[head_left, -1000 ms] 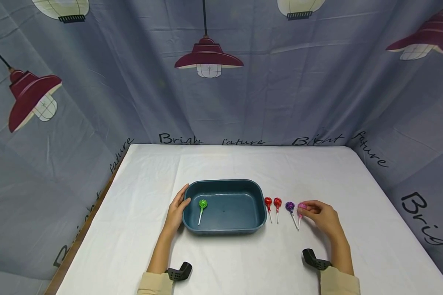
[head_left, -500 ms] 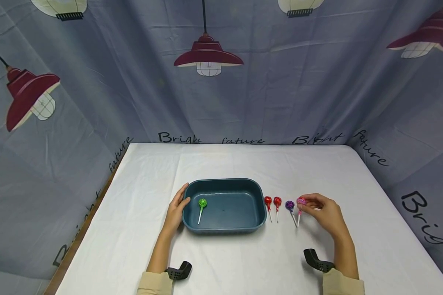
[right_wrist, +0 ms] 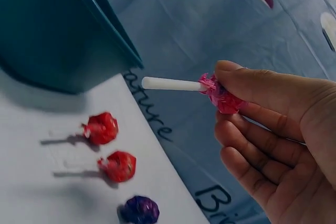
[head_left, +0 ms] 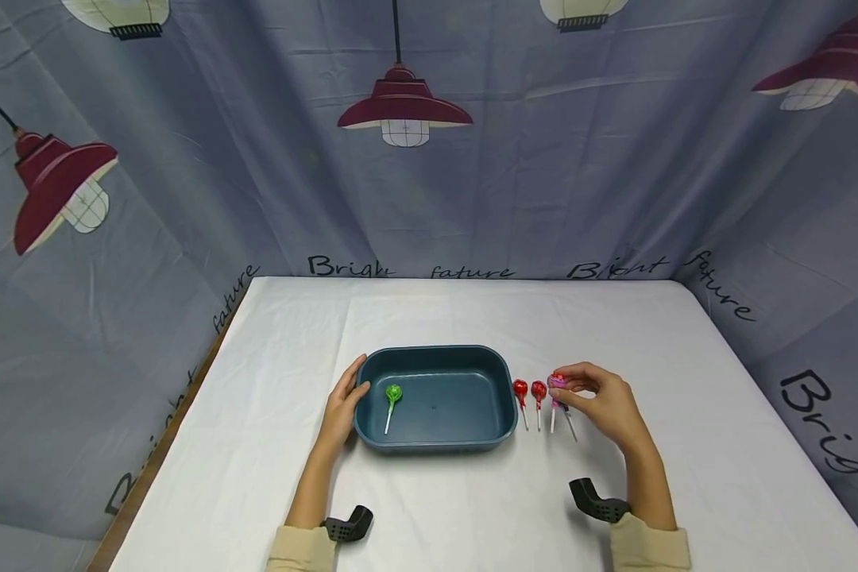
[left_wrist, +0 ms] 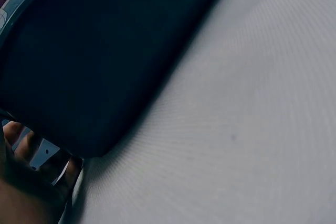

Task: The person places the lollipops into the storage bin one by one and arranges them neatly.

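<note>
My right hand [head_left: 604,401] pinches a pink-wrapped lollipop [right_wrist: 227,102] by its candy head between thumb and fingers, its white stick pointing away from the palm. In the head view it overlaps the purple lollipop [right_wrist: 142,211], whose head is mostly hidden there. Two red lollipops [head_left: 520,388] lie side by side between that hand and the dark teal tray [head_left: 436,446]. Inside the tray, toward its left end, rests a green lollipop [head_left: 393,394]. My left hand [head_left: 340,413] holds the tray's left end, thumb over the rim and fingers along the outer wall.
A white cloth [head_left: 457,508] covers the table, whose brown wooden edge [head_left: 164,441] shows at the left. Behind it hangs a grey-blue curtain [head_left: 543,183] printed with lamps and lettering. Black camera mounts [head_left: 600,500] sit on both wrists.
My right hand has lifted the pink lollipop from its place at the right end of the row and carried it left over the purple one. The left hand and tray have stayed put.
</note>
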A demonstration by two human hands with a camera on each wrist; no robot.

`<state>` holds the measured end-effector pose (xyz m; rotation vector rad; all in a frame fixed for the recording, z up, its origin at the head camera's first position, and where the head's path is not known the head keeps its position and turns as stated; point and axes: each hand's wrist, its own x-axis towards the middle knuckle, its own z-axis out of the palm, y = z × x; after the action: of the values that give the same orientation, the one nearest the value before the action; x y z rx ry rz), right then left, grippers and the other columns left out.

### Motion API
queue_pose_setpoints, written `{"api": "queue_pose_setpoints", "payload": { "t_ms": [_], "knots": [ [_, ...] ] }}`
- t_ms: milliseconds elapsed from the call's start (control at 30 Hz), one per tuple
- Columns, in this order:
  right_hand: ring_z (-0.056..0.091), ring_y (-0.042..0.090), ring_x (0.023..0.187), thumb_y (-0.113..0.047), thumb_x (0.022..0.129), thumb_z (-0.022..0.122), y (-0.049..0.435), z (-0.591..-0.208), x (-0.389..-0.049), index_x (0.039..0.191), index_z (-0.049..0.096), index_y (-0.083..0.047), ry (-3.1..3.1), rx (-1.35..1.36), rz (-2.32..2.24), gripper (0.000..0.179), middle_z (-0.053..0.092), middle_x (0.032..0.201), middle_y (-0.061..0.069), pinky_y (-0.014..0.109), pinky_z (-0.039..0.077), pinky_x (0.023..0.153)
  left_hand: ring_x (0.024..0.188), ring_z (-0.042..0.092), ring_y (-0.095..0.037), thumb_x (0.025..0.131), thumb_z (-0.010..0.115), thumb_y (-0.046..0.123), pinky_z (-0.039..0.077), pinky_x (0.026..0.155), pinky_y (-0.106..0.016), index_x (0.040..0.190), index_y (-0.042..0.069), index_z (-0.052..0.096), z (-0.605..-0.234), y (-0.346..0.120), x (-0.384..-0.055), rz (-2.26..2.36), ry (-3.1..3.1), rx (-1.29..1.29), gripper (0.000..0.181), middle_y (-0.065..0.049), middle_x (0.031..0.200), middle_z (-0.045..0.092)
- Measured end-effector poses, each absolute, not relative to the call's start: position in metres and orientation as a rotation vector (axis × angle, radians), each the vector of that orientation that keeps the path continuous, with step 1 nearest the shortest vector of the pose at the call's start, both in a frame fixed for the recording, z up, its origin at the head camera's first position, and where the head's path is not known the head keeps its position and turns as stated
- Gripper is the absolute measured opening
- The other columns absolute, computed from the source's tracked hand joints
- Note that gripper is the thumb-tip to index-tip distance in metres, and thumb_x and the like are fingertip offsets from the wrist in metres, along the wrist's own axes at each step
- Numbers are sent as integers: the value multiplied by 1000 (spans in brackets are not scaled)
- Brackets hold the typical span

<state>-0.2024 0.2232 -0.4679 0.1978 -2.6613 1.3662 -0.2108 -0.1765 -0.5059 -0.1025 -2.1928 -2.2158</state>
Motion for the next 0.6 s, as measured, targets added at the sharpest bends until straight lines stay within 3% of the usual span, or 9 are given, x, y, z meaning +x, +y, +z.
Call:
{"api": "queue_pose_setpoints", "payload": {
  "t_ms": [233, 400, 600],
  "knots": [
    [59, 16, 82, -31, 76, 76, 202, -458, -207, 102, 67, -13, -2622, 320, 1448, 33, 65, 90, 1, 25, 47, 62, 137, 18, -14, 96, 46, 5, 18, 110, -33, 142, 8, 37, -505, -176, -211, -2214, -2190, -88, 46, -6, 147, 30],
    [60, 19, 83, -29, 75, 76, 179, -448, -212, 102, 67, -11, -2671, 351, 1452, 34, 65, 90, 3, 28, 49, 66, 137, 18, -15, 96, 46, 5, 17, 110, -34, 142, 7, 37, -504, -176, -210, -2215, -2189, -81, 47, -6, 147, 31],
    [59, 19, 80, -26, 75, 77, 156, -445, -219, 100, 66, -12, -2640, 422, 1546, 31, 63, 87, 2, 30, 49, 60, 137, 19, -15, 96, 45, 6, 17, 111, -35, 142, 7, 35, -503, -175, -209, -2220, -2199, -80, 47, -7, 148, 29]
  ]
}}
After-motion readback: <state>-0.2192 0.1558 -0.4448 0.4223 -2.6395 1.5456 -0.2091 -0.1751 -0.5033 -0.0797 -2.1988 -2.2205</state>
